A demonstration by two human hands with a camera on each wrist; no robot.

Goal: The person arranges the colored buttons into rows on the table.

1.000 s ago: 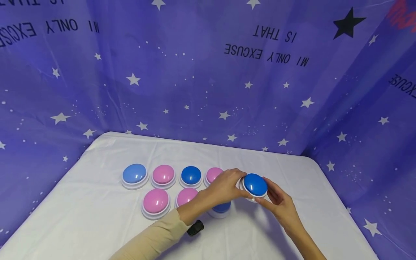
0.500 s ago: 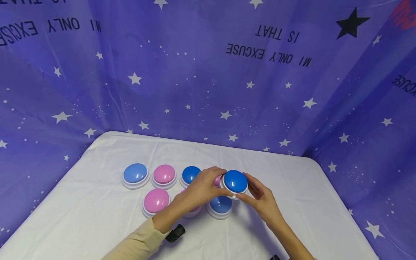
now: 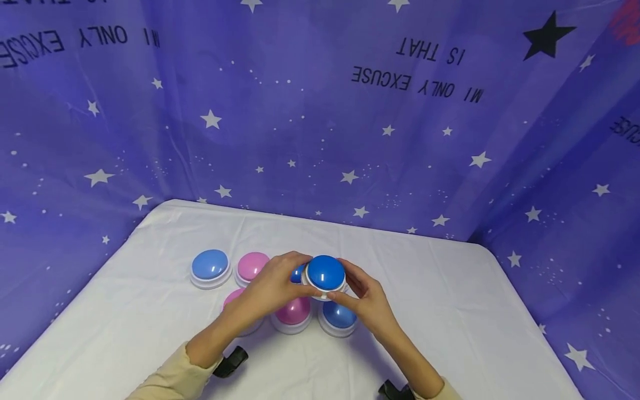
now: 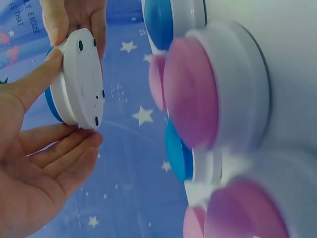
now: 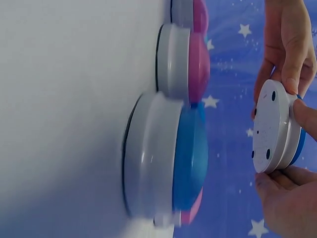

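A push button with a blue dome and a white base (image 3: 326, 271) is held up off the table between both hands. My left hand (image 3: 272, 284) grips its left side, thumb at the front of the base and fingers behind. From the right, my right hand (image 3: 369, 303) grips it the same way, the two thumbtips close together. Both wrist views show the button's white underside (image 4: 88, 79) with small dark feet. Below it stand a pink button (image 3: 294, 312) and a blue button (image 3: 339, 315). Another blue button (image 3: 296, 274) behind is mostly covered by the left hand and the held button.
On the white-clothed table (image 3: 440, 311), a light blue button (image 3: 210, 264) and a pink one (image 3: 253, 265) stand at the back left. Another pink button (image 3: 231, 297) is partly behind the left forearm. A purple star-printed curtain (image 3: 300, 128) encloses the table's back and sides.
Both hands have carried the blue push button leftward, from right of the rows to over them. The right-hand back pink button is now hidden; the front middle pink one shows more.
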